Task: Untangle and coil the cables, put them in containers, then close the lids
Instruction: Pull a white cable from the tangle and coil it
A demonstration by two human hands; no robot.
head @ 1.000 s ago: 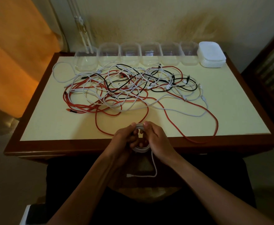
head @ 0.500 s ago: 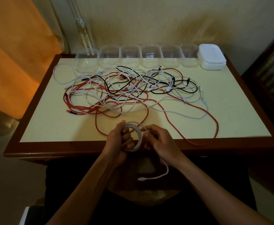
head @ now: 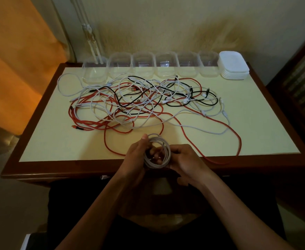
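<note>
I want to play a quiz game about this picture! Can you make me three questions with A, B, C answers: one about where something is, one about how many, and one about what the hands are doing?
1. Where is the stack of lids?
A. far right end of the row of boxes
B. on the floor
C. under the cables

2. How many clear boxes stand in the row?
A. two
B. six
C. ten

3. What do the hands hold?
A. a lid
B. nothing
C. a coiled white cable

Answers:
1 A, the white stack sits beside the last box.
2 B, six stand along the table's far edge.
3 C, the left hand and right hand both grip the loops.
</note>
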